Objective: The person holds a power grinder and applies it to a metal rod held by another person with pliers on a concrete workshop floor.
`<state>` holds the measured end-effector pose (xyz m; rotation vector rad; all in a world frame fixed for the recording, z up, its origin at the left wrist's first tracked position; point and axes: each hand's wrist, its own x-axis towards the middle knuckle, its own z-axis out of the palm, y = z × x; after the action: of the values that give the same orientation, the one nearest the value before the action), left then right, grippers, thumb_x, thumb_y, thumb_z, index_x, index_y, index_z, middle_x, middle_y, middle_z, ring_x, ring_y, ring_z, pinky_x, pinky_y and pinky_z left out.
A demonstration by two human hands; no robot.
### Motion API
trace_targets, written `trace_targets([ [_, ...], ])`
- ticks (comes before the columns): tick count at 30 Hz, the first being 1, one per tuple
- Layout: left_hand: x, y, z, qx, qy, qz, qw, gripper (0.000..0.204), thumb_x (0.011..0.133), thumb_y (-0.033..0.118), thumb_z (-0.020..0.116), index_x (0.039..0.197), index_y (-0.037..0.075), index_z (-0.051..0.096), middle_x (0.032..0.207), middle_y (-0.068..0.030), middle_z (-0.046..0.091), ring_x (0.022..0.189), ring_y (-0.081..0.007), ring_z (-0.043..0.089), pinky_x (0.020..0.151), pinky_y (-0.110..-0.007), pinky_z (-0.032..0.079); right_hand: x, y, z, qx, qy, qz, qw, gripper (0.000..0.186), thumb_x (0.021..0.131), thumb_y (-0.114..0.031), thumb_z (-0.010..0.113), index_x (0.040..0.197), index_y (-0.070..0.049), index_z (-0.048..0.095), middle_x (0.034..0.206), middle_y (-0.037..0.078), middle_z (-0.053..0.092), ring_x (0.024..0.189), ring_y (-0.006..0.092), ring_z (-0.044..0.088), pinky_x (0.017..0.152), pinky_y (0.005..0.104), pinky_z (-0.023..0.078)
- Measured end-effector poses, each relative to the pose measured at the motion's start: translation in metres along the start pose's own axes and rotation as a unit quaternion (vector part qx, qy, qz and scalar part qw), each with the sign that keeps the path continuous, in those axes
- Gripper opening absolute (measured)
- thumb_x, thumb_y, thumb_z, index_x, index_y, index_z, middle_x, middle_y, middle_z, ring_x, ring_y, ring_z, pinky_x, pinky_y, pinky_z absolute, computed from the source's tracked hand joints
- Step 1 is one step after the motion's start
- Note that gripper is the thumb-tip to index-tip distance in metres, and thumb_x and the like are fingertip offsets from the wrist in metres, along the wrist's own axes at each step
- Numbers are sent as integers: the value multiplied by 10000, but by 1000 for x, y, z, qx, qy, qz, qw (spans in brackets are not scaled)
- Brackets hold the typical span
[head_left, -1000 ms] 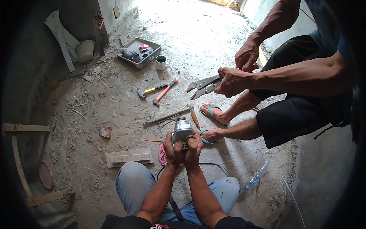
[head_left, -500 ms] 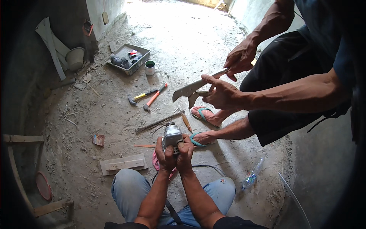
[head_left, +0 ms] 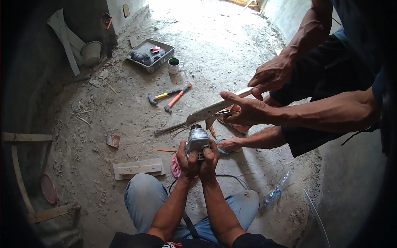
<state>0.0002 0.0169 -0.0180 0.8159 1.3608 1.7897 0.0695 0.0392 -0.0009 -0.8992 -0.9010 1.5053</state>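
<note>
Left hand, right hand: both closed around power tool | pliers in co-worker's hands: tips by tool's top, contact unclear

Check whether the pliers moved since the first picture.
Yes: down and left in the picture, judged against the orange hammer. The jaws of the pliers were right of it; now they're below, near the tool.

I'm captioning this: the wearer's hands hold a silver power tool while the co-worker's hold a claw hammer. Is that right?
No: the head view shows the co-worker's hands holding metal pliers; the claw hammer lies on the floor. The rest is right.
</note>
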Motion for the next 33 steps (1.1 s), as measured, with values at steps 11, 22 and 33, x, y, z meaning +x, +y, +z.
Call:
trace_targets([
  [11, 0, 0, 4, -23, 31, 9, 999, 565, 782, 552, 572, 876, -1, 506, 719, -116, 594, 646, -180, 554, 578, -358, 455, -1, 3, -2, -3, -5, 1, 1000, 510, 804, -345, 605, 1141, 37, 577, 1003, 48, 615, 891, 114, 564, 793, 259, 472],
  [22, -2, 0, 0, 14, 10, 7, 1000, 540, 822, 500, 519, 983, -11, 586, 830, -83, 617, 748, -160, 576, 657, -320, 471, -3, 2, 1, -16, 13, -14, 1000, 555, 812, -396, 607, 1160, 36, 578, 1012, 47, 607, 880, 116, 569, 778, 270, 481],
  [33, -1, -18, 3, -3, 31, 5, 1000, 559, 782, 550, 580, 876, 3, 518, 718, -146, 593, 661, -211, 565, 610, -380, 462, 0, 4, -6, -58, -15, -26, 998, 545, 823, -385, 592, 1170, 35, 572, 1019, 54, 604, 899, 119, 559, 791, 265, 469],
])
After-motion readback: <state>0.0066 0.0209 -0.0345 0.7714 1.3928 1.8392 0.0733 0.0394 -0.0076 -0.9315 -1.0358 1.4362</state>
